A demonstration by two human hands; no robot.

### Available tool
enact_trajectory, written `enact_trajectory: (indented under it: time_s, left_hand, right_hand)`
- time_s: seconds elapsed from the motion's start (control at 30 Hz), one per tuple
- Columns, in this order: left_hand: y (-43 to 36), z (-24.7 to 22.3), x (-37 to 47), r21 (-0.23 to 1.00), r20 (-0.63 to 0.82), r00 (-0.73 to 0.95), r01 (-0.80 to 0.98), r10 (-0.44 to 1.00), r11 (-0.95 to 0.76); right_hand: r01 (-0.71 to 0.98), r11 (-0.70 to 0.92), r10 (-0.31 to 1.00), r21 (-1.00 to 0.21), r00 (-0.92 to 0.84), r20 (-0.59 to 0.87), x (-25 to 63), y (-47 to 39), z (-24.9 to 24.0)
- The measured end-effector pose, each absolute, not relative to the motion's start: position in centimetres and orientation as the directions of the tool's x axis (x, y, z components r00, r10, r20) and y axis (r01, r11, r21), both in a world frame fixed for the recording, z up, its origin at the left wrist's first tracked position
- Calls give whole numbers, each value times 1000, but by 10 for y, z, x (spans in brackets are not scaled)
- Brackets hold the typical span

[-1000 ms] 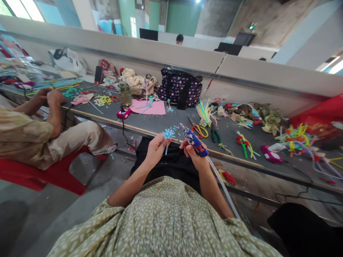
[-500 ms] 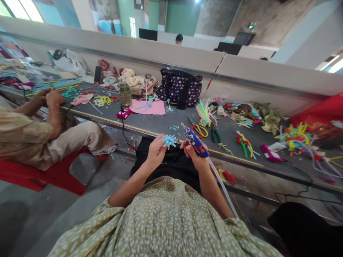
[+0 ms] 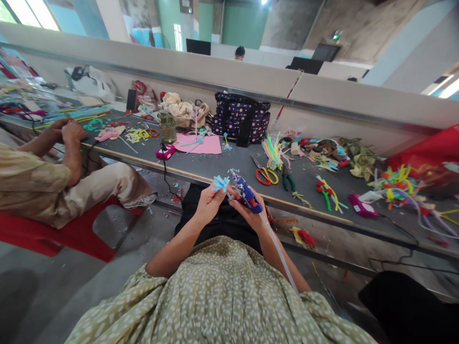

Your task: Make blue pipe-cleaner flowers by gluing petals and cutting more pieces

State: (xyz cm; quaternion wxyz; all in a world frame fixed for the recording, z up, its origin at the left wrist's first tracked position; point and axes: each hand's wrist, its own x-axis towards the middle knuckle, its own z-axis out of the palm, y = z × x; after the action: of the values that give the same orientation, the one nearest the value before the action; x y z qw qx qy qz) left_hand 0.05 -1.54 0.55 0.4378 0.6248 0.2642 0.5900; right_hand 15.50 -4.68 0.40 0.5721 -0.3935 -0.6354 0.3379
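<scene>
My left hand (image 3: 209,204) pinches a spiky light-blue pipe-cleaner flower (image 3: 221,183) above my lap, at the table's front edge. In my right hand (image 3: 255,217) is a dark-blue glue gun (image 3: 247,193), its nozzle pointing up and to the left, just right of the flower. A long, pale glue stick (image 3: 278,248) trails from the back of the gun past my forearm. The right fingertips are close to the left hand, with a small light-blue bit by them; which hand has it I cannot tell.
Scissors (image 3: 267,176), pliers (image 3: 288,179) and a pipe-cleaner bundle (image 3: 273,152) lie on the dark table (image 3: 201,167). Behind are a pink sheet (image 3: 210,144) and a dotted bag (image 3: 229,114). A co-worker (image 3: 32,177) sits at left on a red stool (image 3: 93,239).
My right hand has moved left with the glue gun, bringing it close to the flower. My left hand has shifted slightly left and turned the flower so its tips point more upward.
</scene>
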Motion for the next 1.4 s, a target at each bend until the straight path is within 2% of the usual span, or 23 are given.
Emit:
enact_trajectory:
  time_s: [0.27,0.53,0.77,0.97,1.4]
  left_hand:
    - [-14,2,6,898,359,95,-306,928,-316]
    - [-13,6,7,854,327,43,-442,944,-276]
    - [-11,7,2,870,235,104,-466,966,-161]
    - [-10,9,1,860,203,145,-499,968,-105]
    - [-8,8,2,856,171,154,-512,973,-70]
  right_hand:
    - [168,488,867,-856,18,498,153,-47,4]
    - [138,497,863,-857,23,505,152,-47,5]
    - [58,475,880,-878,-22,474,157,-50,11]
    - [135,497,865,-857,-155,477,158,-53,11]
    - [221,470,883,-855,-143,448,159,-57,14]
